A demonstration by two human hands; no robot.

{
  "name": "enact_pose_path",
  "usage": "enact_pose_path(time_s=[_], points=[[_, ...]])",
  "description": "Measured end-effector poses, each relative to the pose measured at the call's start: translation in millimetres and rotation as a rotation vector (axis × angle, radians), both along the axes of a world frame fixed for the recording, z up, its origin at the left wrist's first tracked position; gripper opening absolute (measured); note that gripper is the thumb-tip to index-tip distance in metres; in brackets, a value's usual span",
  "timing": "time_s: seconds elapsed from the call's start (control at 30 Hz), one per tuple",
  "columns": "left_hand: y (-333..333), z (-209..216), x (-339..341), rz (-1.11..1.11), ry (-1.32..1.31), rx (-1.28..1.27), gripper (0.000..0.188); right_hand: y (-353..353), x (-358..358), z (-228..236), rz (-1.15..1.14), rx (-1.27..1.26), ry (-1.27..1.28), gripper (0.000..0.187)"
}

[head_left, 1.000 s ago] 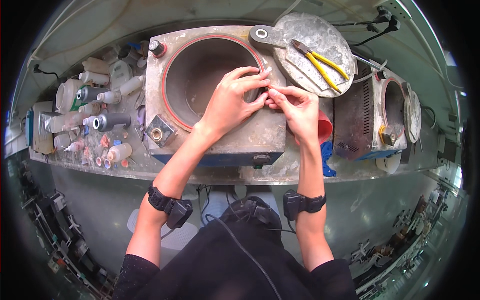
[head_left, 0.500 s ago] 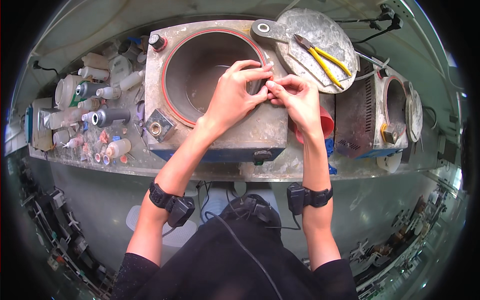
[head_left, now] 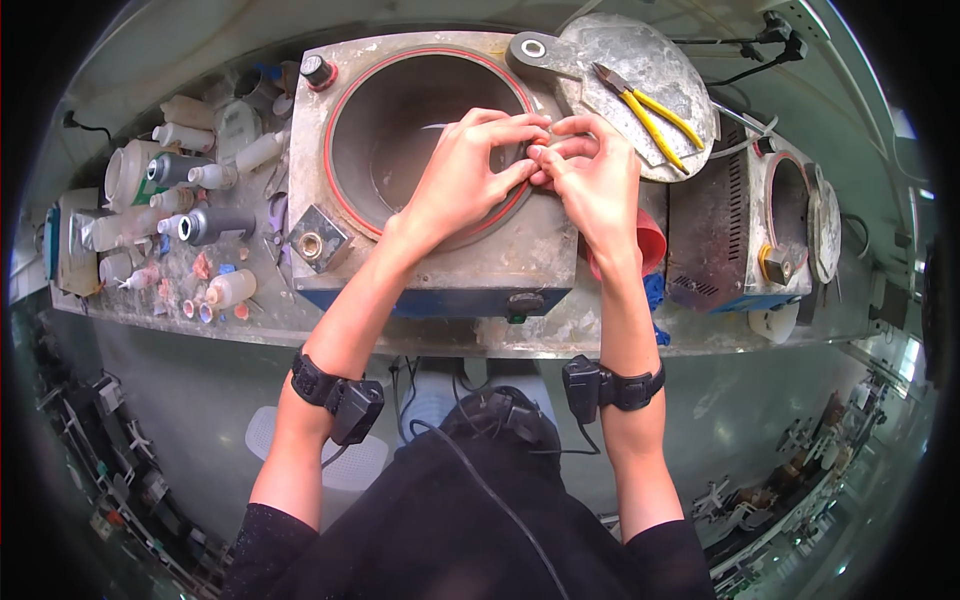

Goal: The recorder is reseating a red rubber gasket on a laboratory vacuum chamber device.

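Over the right rim of a round metal chamber (head_left: 385,100), my left hand (head_left: 465,180) and my right hand (head_left: 598,190) meet at the fingertips. Both are closed in a pinch, thumbs against fingers. A tiny reddish bit shows between them, too small and covered to name. The chamber is sunk in a stained grey box-shaped machine (head_left: 480,270) and ringed by a red seal (head_left: 330,160). Beyond my right hand, the machine's round metal lid (head_left: 620,45) is swung aside, with yellow-handled cutting pliers (head_left: 650,127) lying on it. A red cup (head_left: 651,243) is partly hidden behind my right wrist.
Plastic bottles crowd the bench's left side, among them a dark grey bottle (head_left: 220,226) and a small whitish bottle (head_left: 232,288). A smaller similar machine (head_left: 705,215) stands at the right. The bench's front edge (head_left: 560,348) runs beneath my forearms.
My right fingers have shifted and curled a little higher around the pinch. My left hand stays nearly in place. The whole view has tilted slightly.
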State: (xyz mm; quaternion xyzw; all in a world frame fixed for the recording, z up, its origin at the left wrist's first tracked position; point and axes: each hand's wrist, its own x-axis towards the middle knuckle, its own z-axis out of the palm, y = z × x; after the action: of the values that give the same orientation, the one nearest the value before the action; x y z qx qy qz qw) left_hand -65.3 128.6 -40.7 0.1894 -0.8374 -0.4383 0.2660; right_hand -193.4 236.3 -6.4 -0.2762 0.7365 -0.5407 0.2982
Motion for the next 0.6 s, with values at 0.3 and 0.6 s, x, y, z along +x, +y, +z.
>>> enact_pose_path(time_s=[0.3,0.6], points=[[4.4,-1.8,-2.2,0.041,0.029,0.068,0.035,1.7,-0.2,3.0,0.097,0.065,0.380,0.009],[15.2,-3.9,-6.7,0.148,0.147,0.164,0.029,-4.9,-4.7,5.9,0.124,0.086,0.454,0.009]])
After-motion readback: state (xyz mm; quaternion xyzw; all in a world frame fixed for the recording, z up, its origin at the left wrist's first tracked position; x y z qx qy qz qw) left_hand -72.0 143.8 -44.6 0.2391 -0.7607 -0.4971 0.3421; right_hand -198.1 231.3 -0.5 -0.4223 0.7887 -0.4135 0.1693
